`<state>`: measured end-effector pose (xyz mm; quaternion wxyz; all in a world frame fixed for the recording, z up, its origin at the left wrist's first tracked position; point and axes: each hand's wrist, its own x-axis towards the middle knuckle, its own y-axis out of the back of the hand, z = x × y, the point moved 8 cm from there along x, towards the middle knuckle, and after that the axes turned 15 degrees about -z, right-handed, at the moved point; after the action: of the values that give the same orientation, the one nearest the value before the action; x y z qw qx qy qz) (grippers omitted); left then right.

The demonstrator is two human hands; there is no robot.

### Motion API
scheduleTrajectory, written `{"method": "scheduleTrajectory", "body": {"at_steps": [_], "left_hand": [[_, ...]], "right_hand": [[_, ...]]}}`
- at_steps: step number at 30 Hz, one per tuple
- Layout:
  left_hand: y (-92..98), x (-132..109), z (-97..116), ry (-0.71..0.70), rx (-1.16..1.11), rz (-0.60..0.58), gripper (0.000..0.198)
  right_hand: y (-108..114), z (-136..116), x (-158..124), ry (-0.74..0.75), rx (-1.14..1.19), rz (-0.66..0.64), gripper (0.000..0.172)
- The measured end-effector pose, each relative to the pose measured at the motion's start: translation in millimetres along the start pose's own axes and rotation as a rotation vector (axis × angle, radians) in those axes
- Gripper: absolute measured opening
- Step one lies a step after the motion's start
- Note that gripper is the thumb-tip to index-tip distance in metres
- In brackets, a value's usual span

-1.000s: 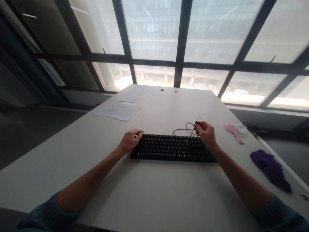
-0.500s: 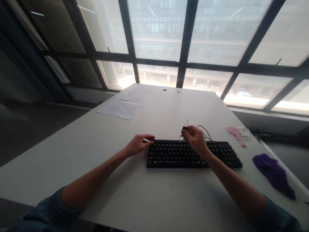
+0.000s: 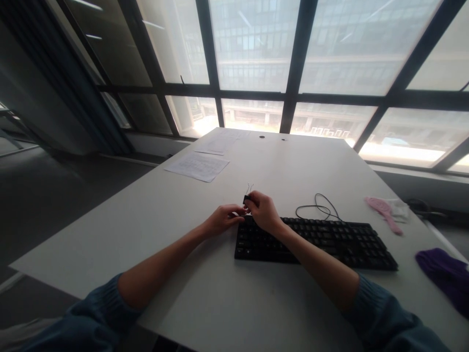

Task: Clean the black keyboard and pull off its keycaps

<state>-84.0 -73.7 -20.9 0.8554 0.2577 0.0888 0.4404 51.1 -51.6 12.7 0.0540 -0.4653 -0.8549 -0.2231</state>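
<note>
A black keyboard (image 3: 330,239) lies flat on the white table. My left hand (image 3: 222,220) grips its far left corner, with thumb and fingers closed about the edge. My right hand (image 3: 264,210) pinches a small keycap puller (image 3: 246,199), which has a black body and thin wire prongs pointing up. The puller is above the keyboard's far left corner, close to my left fingertips. My right hand and forearm cover part of the keys, and the puller's lower end is hidden by my fingers.
The keyboard's thin cable (image 3: 318,207) loops behind it. To the right lie a pink hairbrush (image 3: 384,213), a clear plastic bag (image 3: 400,210) and a purple cloth (image 3: 443,274). Printed papers (image 3: 198,166) lie at the far left, and windows rise behind the table (image 3: 264,298).
My right hand has carried the keycap puller leftward along the keyboard to its far left corner. My left hand stays at that corner. The view has turned slightly left.
</note>
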Motion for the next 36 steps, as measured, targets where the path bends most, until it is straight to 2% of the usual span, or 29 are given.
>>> {"method": "scheduleTrajectory", "body": {"at_steps": [7,15,23,36], "left_hand": [[1.2,3,3,-0.048,0.109,0.012,0.033],[1.7,3,1,-0.068,0.122,0.006,0.038],[1.0,3,7,-0.083,0.127,-0.007,0.042],[-2.8,1,12,-0.104,0.104,-0.057,0.037]], "right_hand": [[-1,-6,-6,-0.002,-0.086,-0.015,0.013],[-1,-1,-7,-0.008,-0.078,-0.003,0.011],[-6,-3,-7,0.027,-0.158,-0.044,0.029],[-10,-12,-12,0.109,-0.302,-0.061,0.031]]}}
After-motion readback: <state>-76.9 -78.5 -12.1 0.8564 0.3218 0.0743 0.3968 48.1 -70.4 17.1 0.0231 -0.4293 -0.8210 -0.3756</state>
